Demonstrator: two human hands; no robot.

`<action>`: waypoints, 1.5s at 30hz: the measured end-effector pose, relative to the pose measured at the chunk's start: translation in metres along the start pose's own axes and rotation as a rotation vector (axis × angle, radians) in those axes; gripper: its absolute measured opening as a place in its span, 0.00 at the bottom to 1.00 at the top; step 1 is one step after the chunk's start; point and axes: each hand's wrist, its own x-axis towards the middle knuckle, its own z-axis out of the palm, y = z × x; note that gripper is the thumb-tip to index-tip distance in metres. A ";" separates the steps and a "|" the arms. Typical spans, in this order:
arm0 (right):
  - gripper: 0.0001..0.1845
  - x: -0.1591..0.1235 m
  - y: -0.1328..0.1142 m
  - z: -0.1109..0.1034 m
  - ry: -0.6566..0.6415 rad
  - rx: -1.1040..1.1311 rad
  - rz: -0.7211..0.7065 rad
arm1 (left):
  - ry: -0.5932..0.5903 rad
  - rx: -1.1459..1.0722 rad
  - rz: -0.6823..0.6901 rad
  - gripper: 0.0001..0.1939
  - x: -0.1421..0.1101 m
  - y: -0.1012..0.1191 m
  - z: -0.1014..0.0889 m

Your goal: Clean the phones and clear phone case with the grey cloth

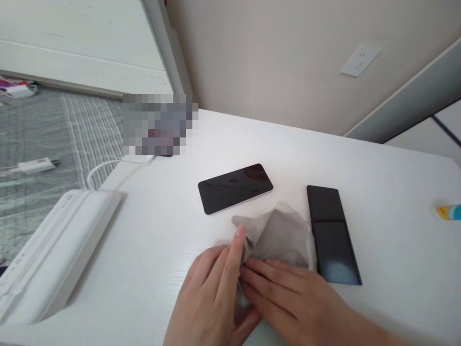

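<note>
A grey cloth lies crumpled on the white table, and both my hands are on its near end. My left hand has its fingers closed around the cloth, with one finger pointing up along its edge. My right hand presses flat on the cloth with its fingers together and stretched out. A black phone lies face up just beyond the cloth. A black folded-open device lies to the right, touching the cloth's edge.
A long white device with a white cable lies at the table's left edge. A bed with grey striped cover is to the left. A wall socket is on the wall behind. A small colourful object sits at far right.
</note>
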 end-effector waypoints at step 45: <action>0.41 0.000 -0.003 -0.007 0.022 -0.116 -0.005 | -0.046 0.037 0.003 0.55 0.003 0.006 -0.005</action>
